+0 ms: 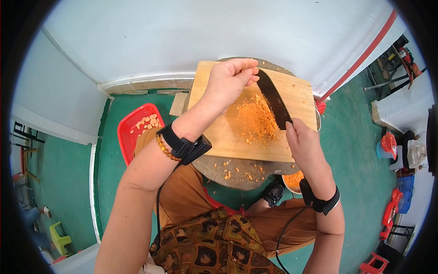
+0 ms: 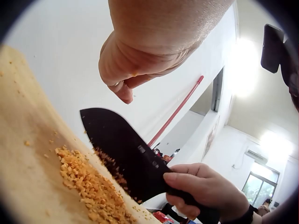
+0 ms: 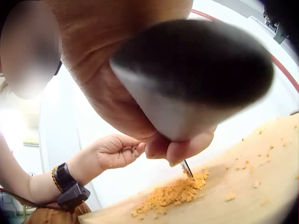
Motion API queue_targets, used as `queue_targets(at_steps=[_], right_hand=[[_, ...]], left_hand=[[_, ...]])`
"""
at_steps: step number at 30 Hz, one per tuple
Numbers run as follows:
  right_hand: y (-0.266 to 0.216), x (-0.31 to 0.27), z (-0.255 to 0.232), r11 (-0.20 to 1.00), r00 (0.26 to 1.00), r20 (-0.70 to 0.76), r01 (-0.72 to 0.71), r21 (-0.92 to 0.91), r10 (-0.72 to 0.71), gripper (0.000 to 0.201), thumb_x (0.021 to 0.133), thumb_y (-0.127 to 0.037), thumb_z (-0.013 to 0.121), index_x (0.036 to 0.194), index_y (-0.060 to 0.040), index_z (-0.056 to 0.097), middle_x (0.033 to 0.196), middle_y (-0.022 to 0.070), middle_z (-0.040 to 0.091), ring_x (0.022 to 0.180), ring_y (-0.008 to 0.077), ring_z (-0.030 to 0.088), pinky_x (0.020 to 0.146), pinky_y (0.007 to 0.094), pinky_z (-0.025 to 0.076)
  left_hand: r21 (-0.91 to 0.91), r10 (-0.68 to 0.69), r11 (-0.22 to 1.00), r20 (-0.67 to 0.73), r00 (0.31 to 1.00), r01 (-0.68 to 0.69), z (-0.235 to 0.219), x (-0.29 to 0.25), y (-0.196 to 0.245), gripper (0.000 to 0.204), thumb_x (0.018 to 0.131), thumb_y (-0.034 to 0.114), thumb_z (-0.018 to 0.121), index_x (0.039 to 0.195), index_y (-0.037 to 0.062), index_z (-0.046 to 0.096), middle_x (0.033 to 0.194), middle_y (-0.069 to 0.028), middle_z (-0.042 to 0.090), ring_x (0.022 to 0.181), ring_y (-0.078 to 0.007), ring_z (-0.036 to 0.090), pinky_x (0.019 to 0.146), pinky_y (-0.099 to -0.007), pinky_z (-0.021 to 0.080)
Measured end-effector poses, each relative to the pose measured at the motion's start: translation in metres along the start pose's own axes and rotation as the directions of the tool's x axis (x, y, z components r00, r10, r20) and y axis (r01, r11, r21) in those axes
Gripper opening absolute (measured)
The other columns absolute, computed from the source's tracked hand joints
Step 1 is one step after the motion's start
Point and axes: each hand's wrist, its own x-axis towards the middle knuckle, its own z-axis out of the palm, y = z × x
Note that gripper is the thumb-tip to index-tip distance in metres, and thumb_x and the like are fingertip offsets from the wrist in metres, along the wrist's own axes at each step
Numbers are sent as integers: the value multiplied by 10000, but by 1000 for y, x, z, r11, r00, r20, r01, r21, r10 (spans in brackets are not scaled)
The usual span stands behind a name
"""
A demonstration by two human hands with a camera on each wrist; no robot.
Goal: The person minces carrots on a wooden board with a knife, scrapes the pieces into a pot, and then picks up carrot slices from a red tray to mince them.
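My right hand [image 1: 305,142] grips the handle of a kitchen knife [image 1: 273,98] with a broad dark blade. In the left wrist view, the blade [image 2: 122,148] stands on edge beside a heap of finely chopped orange bits [image 2: 91,186]. The heap [image 1: 256,119] lies on a wooden cutting board [image 1: 212,132]. My left hand [image 1: 230,81] hovers over the far part of the board near the knife's tip, fingers relaxed and holding nothing. From the right wrist, the dark knob-like handle end [image 3: 196,65] looms large and hides much of the blade.
The board rests on a round wooden block [image 1: 228,176] scattered with crumbs. To the left, a red basin [image 1: 122,132] holds pale orange pieces. A bowl of orange bits [image 1: 293,179] stands low at the right. A white wall [image 1: 182,36] rises just behind the board.
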Motion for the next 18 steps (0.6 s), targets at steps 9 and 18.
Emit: queue_targets(at_steps=[9, 18], right_hand=[[8, 4, -7, 998, 999, -7, -52, 33, 52, 231, 926, -181, 517, 839, 32, 525, 730, 290, 562, 736, 476, 557, 630, 493, 446], [40, 20, 6, 935, 988, -92, 87, -344, -125, 187, 911, -168, 520, 810, -13, 490, 691, 241, 590, 697, 431, 598, 619, 495, 478]], left_hand=[[10, 12, 1000, 16, 1000, -12, -4, 1, -5, 271, 925, 59, 541, 1173, -41, 585, 1029, -76, 649, 895, -99, 606, 810, -229, 495], [406, 124, 906, 8, 992, -117, -22, -10, -36, 328, 928, 169, 550, 1197, -18, 576, 1107, -69, 631, 1013, -129, 572, 888, -275, 451]])
